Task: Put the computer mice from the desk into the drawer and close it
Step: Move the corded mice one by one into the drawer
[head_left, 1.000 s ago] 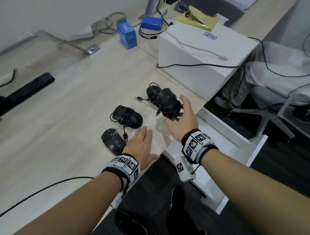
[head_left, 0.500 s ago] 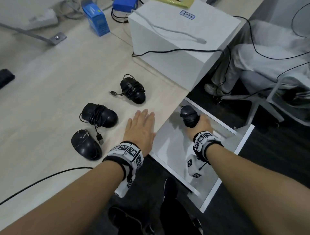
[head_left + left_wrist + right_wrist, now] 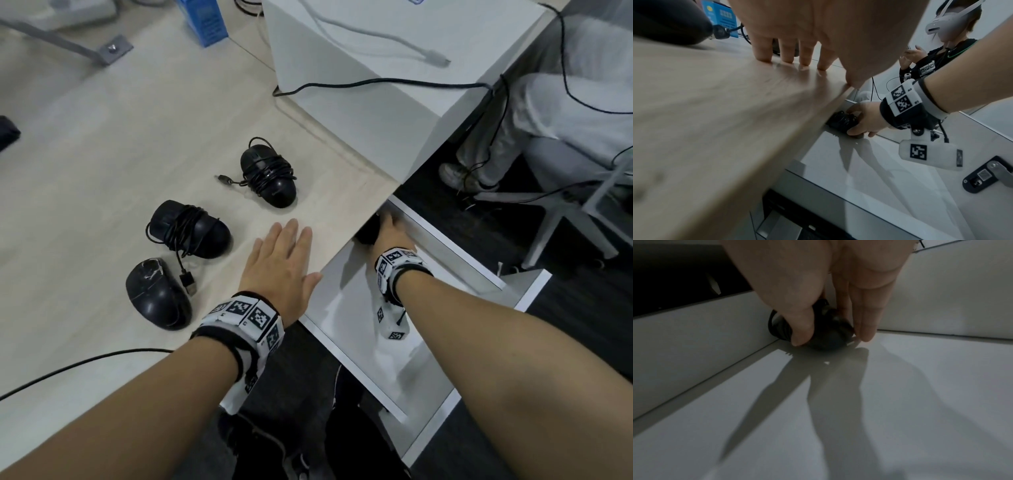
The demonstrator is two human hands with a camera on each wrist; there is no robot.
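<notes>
While left hand [image 3: 281, 263] rests flat, right hand [image 3: 865, 120] grips mouse [image 3: 826, 337].

Four black computer mice and the open white drawer [image 3: 455, 253].
One cable-wrapped mouse [image 3: 828, 335] sits on the drawer floor in its far corner against the side wall. Three remain on the surface [image 3: 102, 154]: a cable-wrapped mouse [image 3: 269, 180] farthest back, a second wrapped mouse [image 3: 191, 228] with its USB plug trailing loose, and a scuffed mouse with no visible cable [image 3: 156, 294] nearest the front edge.
</notes>
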